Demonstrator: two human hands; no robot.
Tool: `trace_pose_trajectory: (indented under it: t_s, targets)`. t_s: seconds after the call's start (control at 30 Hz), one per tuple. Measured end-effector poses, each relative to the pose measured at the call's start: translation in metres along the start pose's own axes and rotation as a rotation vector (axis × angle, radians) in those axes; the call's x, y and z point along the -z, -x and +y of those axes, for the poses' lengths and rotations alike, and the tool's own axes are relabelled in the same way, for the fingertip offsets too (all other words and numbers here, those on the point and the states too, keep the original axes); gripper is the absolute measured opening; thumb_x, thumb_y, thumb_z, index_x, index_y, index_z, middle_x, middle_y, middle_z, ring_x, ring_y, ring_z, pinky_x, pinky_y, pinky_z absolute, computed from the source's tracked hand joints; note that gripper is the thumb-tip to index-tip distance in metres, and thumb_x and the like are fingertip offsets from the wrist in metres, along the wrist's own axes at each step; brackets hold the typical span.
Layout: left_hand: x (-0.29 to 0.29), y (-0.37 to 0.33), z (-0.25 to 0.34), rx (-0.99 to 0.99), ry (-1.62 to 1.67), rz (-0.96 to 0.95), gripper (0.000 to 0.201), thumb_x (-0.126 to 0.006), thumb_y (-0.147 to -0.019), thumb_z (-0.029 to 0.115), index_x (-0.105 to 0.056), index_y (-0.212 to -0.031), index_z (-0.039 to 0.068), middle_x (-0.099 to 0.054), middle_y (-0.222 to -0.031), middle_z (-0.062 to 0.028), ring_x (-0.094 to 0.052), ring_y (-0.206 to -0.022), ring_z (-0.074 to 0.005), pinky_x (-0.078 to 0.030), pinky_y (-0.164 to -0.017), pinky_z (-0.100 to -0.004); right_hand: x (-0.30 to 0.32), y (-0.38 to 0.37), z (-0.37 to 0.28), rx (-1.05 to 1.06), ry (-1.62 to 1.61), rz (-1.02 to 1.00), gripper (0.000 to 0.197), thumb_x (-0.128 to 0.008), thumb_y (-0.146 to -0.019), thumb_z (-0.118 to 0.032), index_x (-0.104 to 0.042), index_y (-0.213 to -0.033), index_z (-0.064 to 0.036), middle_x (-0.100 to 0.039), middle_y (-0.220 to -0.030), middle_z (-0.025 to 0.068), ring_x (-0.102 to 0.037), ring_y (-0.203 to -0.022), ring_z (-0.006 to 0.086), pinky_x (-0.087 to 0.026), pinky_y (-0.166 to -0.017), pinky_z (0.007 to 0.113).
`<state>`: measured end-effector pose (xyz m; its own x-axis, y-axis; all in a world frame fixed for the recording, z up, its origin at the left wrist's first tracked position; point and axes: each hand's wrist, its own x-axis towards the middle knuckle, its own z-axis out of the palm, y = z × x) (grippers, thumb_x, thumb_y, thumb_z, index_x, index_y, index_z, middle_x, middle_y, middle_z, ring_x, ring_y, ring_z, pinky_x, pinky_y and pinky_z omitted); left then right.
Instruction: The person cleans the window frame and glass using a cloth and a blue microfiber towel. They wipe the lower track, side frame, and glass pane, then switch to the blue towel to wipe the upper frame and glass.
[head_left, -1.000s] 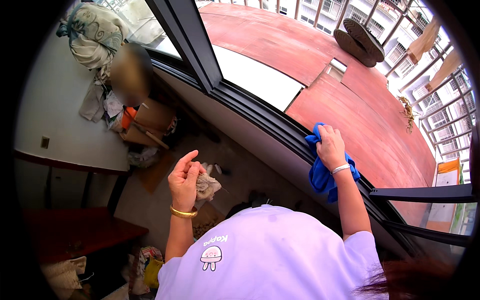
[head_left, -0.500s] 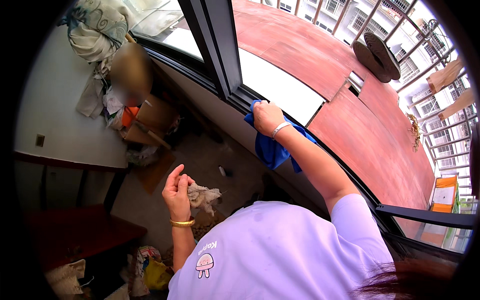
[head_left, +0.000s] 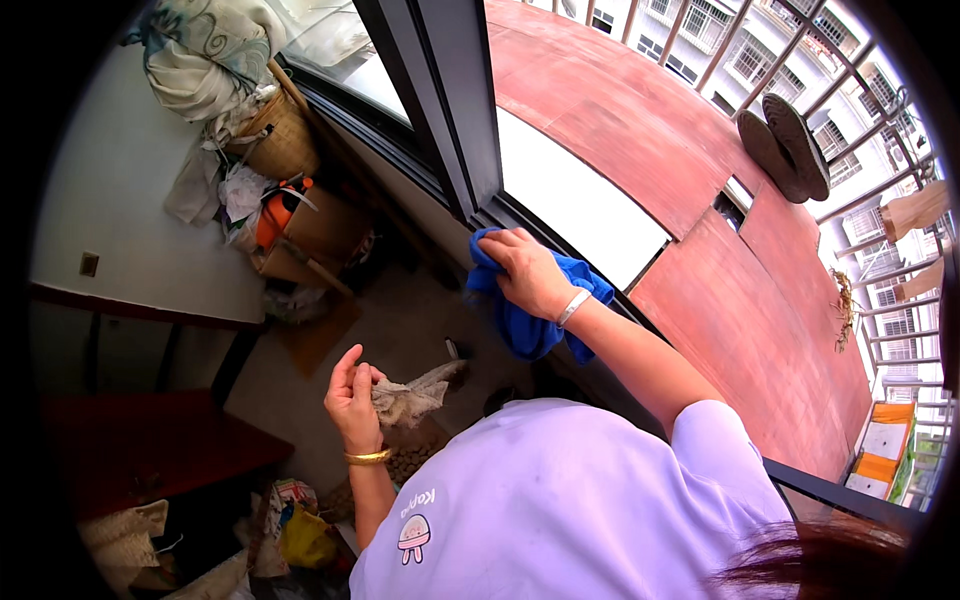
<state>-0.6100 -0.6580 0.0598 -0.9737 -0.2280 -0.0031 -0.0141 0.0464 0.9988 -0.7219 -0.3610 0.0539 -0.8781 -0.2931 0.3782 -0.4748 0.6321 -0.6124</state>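
My right hand [head_left: 532, 275], with a silver bracelet at the wrist, is closed on a bunched blue cloth [head_left: 530, 328]. The cloth lies over the inner edge of the black window frame [head_left: 490, 208], and its folds hang down on the room side. Over the dim floor, my left hand [head_left: 354, 405] is raised, with a gold bracelet below it. A crumpled, dirty greyish-white rag [head_left: 410, 398] is pinched in its fingers, one thin end sticking out to the right.
Outside the window are red boards [head_left: 740, 310], a pair of dark shoes [head_left: 785, 150] and metal bars. Indoors, a wicker basket [head_left: 280, 140] and a cardboard box [head_left: 325, 225] stand along the wall. A dark red wooden surface [head_left: 170, 440] sits at lower left, with bags near it.
My right hand and the blue cloth have slid off the window frame toward the room side. The rag in my left hand now trails a longer end. The whole view has shifted slightly.
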Motion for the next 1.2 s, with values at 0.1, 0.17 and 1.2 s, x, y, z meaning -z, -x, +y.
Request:
trace_pose_trajectory:
  t_s: [0.1, 0.17, 1.2]
  targets:
    - [-0.003, -0.006, 0.004, -0.03, -0.007, 0.008, 0.029, -0.055, -0.095, 0.004, -0.058, -0.123, -0.001, -0.06, -0.078, -0.0023, -0.054, -0.071, -0.0065, -0.045, -0.067, -0.0195, -0.006, -0.017, 0.015, -0.229, 0.256, -0.005, 0.032, -0.058, -0.074, 0.0, -0.059, -0.107, 0.0004, -0.061, -0.104, 0.0183, -0.056, -0.097, 0.0365, -0.047, -0.089, 0.041]
    - [-0.007, -0.006, 0.006, -0.019, 0.0, 0.014, 0.029, -0.055, -0.095, 0.004, -0.058, -0.123, -0.001, -0.061, -0.078, -0.0021, -0.054, -0.071, -0.0064, -0.045, -0.068, -0.0194, -0.021, -0.034, 0.025, -0.318, 0.324, -0.104, 0.034, -0.056, -0.074, -0.002, -0.061, -0.108, 0.0017, -0.063, -0.101, 0.0192, -0.057, -0.098, 0.0371, -0.046, -0.091, 0.042]
    - [-0.002, -0.007, 0.003, -0.004, 0.004, 0.065, 0.029, -0.058, -0.093, 0.005, -0.058, -0.121, -0.003, -0.063, -0.078, -0.0014, -0.056, -0.07, -0.0054, -0.046, -0.068, -0.0203, -0.036, -0.028, 0.004, -0.058, 0.495, -0.032, 0.028, -0.059, -0.075, -0.007, -0.06, -0.101, 0.0028, -0.058, -0.101, 0.0175, -0.054, -0.09, 0.0336, -0.047, -0.079, 0.038]
